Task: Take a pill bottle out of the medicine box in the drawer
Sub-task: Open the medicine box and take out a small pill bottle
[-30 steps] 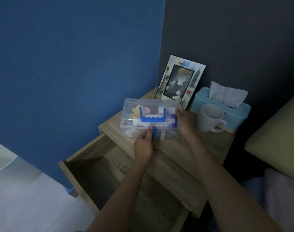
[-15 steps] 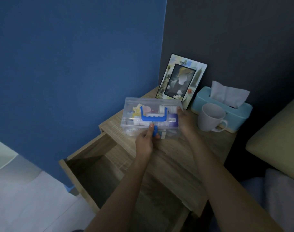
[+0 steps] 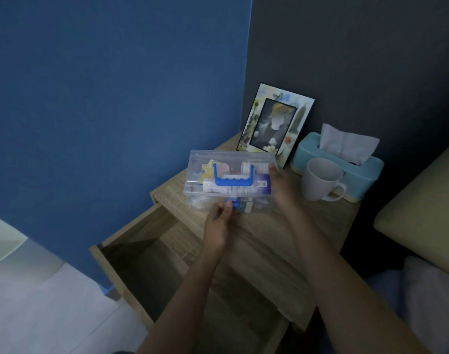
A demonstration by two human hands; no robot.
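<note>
A clear plastic medicine box with a blue handle rests on the wooden nightstand top, lid closed. Through the lid I see a white pill bottle, tubes and packets. My left hand pinches the blue front latch of the box. My right hand holds the box's right end. Below and to the left, the wooden drawer stands pulled open, and its inside is dark.
A picture frame leans on the dark wall at the back. A teal tissue box and a grey mug stand right of the medicine box. A blue wall is on the left, and a cushion on the right.
My left hand's fingers have slid down from the lid's front edge onto the blue latch. The box and my right hand have barely moved.
</note>
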